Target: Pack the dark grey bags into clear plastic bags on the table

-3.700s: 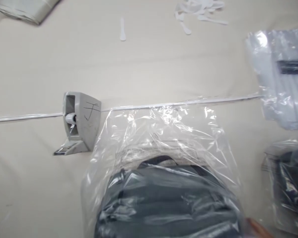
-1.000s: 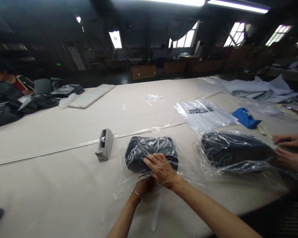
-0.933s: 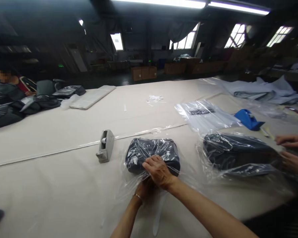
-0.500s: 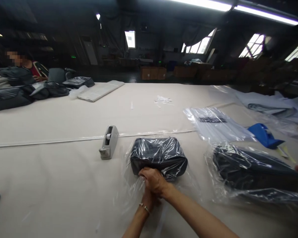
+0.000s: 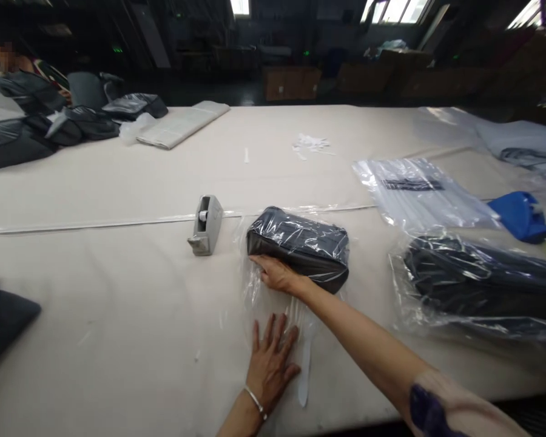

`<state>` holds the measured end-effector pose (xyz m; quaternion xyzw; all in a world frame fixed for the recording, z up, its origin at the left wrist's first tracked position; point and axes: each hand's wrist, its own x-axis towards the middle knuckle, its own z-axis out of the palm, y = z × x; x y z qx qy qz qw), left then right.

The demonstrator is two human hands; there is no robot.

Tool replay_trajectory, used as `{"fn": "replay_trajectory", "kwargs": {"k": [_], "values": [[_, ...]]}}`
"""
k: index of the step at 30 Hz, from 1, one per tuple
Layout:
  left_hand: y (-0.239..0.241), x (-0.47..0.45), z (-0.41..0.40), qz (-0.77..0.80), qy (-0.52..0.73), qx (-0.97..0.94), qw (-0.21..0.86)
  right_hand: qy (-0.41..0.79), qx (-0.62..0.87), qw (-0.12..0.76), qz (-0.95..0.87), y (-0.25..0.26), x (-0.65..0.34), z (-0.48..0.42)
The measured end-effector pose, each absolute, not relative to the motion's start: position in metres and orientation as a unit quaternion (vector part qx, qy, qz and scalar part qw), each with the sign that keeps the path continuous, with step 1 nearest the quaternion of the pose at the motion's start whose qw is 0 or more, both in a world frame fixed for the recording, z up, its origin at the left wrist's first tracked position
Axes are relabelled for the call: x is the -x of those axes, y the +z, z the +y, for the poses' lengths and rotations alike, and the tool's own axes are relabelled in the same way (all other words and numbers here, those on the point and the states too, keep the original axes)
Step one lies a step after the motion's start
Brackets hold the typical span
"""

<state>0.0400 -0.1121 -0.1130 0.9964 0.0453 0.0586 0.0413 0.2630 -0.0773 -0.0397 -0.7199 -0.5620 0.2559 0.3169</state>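
Clear plastic wraps a dark folded bundle (image 5: pixel 300 246) lying near the middle of the worktop (image 5: pixel 118 303), its loose bag (image 5: pixel 273 303) end trailing toward the person. Right hand (image 5: pixel 276 273) sits at the bundle's near left corner, fingers spread against the plastic and pressing it rather than closed around anything. Left hand (image 5: pixel 270 359) lies flat and open on the trailing plastic, palm down, fingers spread, with a thin bracelet (image 5: pixel 256 402) at the wrist. A white strip (image 5: pixel 305 370) lies just beside that hand, on its right.

Just left of the bundle stands a grey tape dispenser (image 5: pixel 205 225), beside a shiny line of tape (image 5: pixel 95 224) that runs across the worktop. To the right, apart from the bundle, lies a larger bagged dark item (image 5: pixel 477 282). Beyond it sits a flat stack of clear bags (image 5: pixel 418 191) with a black printed band, and a blue dispenser (image 5: pixel 521 215) farther right. Small white pieces (image 5: pixel 312 144) are scattered at the far middle. A folded pale sheet (image 5: pixel 182 123) lies far left, next to dark bagged goods (image 5: pixel 73 121) where another person sits. Dark cloth (image 5: pixel 2 315) shows at the near left edge.
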Motion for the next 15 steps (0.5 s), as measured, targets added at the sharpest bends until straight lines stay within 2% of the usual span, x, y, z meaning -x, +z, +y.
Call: {"fn": "replay_trajectory", "kwargs": {"k": [2,4,7,9,11,15], "values": [[-0.101,-0.032,-0.119,0.036,0.063,-0.996,0.058,0.285,0.707,0.313,-0.566,-0.028,-0.267,-0.083],[-0.091,-0.032,-0.126,0.035,0.071,-0.992,0.098,0.264,0.695,0.343,-0.574,-0.011,-0.267,-0.089],[-0.081,-0.043,-0.140,0.034,0.037,-0.981,0.190,0.092,0.652,0.386,-0.646,0.011,-0.264,-0.092],[-0.080,-0.053,-0.152,0.042,0.000,-0.976,0.215,-0.038,0.622,0.338,-0.705,0.018,-0.261,-0.087],[-0.080,-0.061,-0.161,0.059,-0.038,-0.974,0.213,-0.114,0.640,0.253,-0.716,0.017,-0.260,-0.077],[-0.080,-0.068,-0.169,0.119,-0.111,-0.961,0.224,-0.139,0.699,0.095,-0.695,0.008,-0.266,-0.060]]}}
